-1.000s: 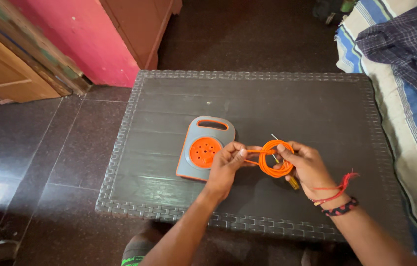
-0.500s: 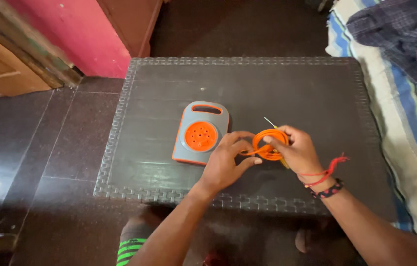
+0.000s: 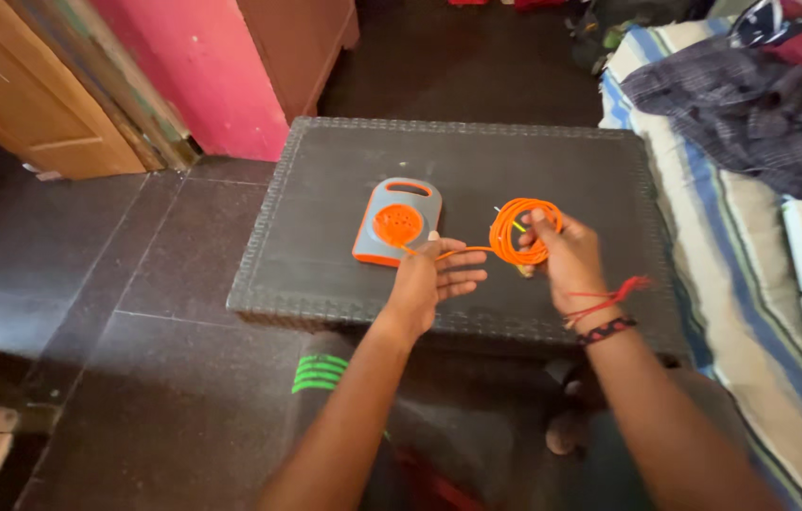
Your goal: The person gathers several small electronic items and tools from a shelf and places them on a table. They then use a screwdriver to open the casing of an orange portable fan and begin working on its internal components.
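One coil of orange cord [image 3: 524, 232] is held above the dark bench [image 3: 344, 161], pinched in the closed fingers of the right hand [image 3: 562, 255], with a small yellow tip showing inside the loops. A single strand of the cord runs from the coil across the left hand [image 3: 434, 279], whose fingers are spread open with the strand lying over them. Just beside the left hand, a grey and orange cord reel case [image 3: 396, 222] lies flat on the bench. Red thread and a dark beaded band circle the right wrist. A striped bed [image 3: 732, 237] with crumpled clothes stands to the right.
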